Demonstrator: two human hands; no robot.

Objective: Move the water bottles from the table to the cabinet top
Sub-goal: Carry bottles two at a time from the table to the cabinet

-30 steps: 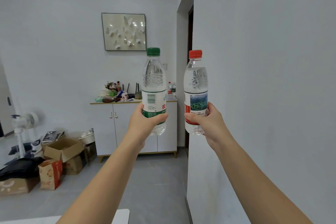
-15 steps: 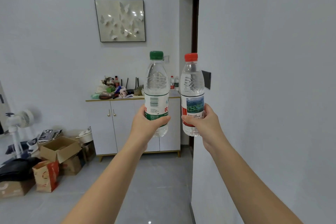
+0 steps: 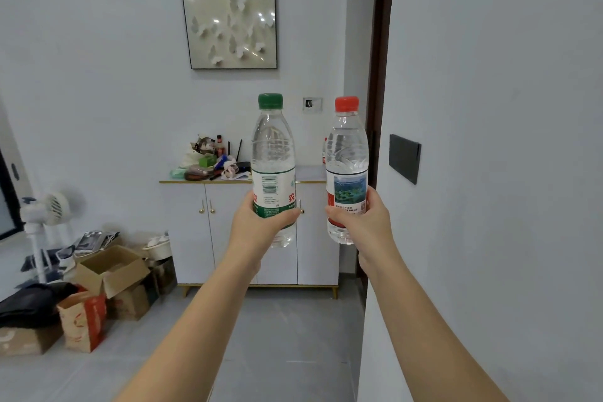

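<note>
green-capped water bottle (image 3: 273,170) is held upright in the left hand (image 3: 261,222), grip wrapped around the lower label. red-capped water bottle (image 3: 347,170) is held upright in the right hand (image 3: 362,222), grip closed around its label in the same way. both bottles are in the air, side by side but apart, at arm's length in front of the white cabinet (image 3: 248,232).

change noted: against the views of a second and half a second ago, the cabinet and the framed butterfly picture (image 3: 229,26) stand larger and the wall switch plate (image 3: 404,158) on the right has come into view. judgement: the carrier is walking toward the cabinet; transport is under way, placement not yet begun.

cabinet top (image 3: 310,173): left part carries a pile of clutter (image 3: 208,161); the right part looks bare, and a further red-labelled bottle (image 3: 324,153) appears to stand there, mostly hidden behind the red-capped bottle. judgement: the right part is the likely set-down area.

limits of view: the table is not in frame, so any bottles left on it cannot be counted. the held bottles mask much of the free cabinet top. items in the clutter are too small to identify. cardboard boxes (image 3: 111,274) and a standing fan (image 3: 45,215) sit on the floor at left, clear of the path.
</note>
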